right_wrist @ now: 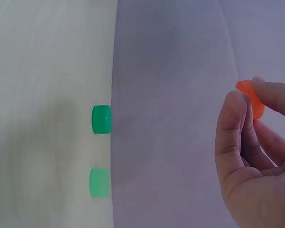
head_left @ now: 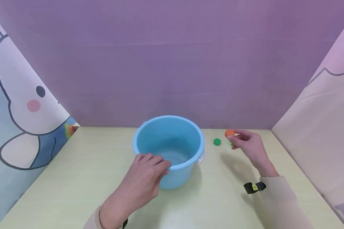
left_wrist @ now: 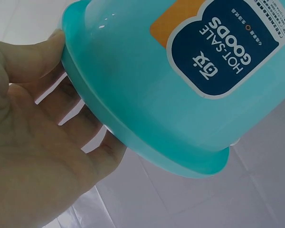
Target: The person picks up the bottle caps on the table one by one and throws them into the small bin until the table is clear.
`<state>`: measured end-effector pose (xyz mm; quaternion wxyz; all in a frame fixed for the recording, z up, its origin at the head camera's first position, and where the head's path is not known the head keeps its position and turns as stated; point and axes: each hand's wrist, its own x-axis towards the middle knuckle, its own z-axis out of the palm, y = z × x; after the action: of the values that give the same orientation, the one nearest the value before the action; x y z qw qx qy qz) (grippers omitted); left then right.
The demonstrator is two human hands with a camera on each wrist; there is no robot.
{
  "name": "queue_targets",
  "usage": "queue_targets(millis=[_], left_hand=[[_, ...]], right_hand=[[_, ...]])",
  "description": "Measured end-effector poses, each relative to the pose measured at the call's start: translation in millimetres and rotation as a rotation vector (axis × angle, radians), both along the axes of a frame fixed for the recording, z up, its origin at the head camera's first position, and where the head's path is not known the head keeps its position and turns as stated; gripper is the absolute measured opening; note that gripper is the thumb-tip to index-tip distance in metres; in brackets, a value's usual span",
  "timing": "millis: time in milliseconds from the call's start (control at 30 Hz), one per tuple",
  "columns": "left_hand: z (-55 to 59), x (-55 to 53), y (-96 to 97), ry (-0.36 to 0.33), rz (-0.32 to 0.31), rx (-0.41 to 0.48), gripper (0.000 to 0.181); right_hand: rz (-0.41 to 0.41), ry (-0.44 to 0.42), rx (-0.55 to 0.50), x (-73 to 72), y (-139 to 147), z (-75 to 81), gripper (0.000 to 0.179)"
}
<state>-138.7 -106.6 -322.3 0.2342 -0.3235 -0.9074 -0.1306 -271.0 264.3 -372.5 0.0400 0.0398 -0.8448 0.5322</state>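
A light blue bucket (head_left: 172, 176) stands upright in the middle of the table. My left hand (head_left: 144, 178) grips its near rim, fingers curled over the edge; in the left wrist view the bucket wall (left_wrist: 128, 76) bears a dark blue and orange label (left_wrist: 218, 47). Off to the bucket's right, my right hand (head_left: 250, 148) pinches an orange bottle cap (head_left: 229, 133) above the table. On the table below it lie a dark green cap (head_left: 217, 142) and a light green cap (right_wrist: 99, 183), the latter partly hidden by my fingers in the head view. Something small and dark shows inside the bucket, too little to identify.
A purple cloth wall (head_left: 172, 63) rises behind the table (head_left: 74, 178). Printed cloth panels flank it on both sides. The bucket's white handle fitting (head_left: 202, 156) sticks out at its right. A black strap (head_left: 254, 187) is at my right wrist.
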Motion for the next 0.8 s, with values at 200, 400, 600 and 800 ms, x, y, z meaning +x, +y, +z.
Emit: queue_targets(millis=[200,400,600,800], left_hand=[[-0.2,-0.2,0.2,0.007,-0.003,0.0,0.023],[-0.3,-0.4,0.1,0.016,-0.005,-0.002,0.022],[-0.2,-0.3,-0.4,0.008,-0.005,0.001,0.022],[-0.6,-0.2,-0.8,0.012,-0.009,0.003,0.022]], right_hand=[[0.004,0.014,0.005,2.7,-6,5.8,0.06],[0.016,0.038,0.017,6.5,-13,11.4,0.058],[0.028,0.082,0.029,11.0,-19,16.9,0.055],[0.045,0.124,0.032,14.5,-25,22.3,0.052]])
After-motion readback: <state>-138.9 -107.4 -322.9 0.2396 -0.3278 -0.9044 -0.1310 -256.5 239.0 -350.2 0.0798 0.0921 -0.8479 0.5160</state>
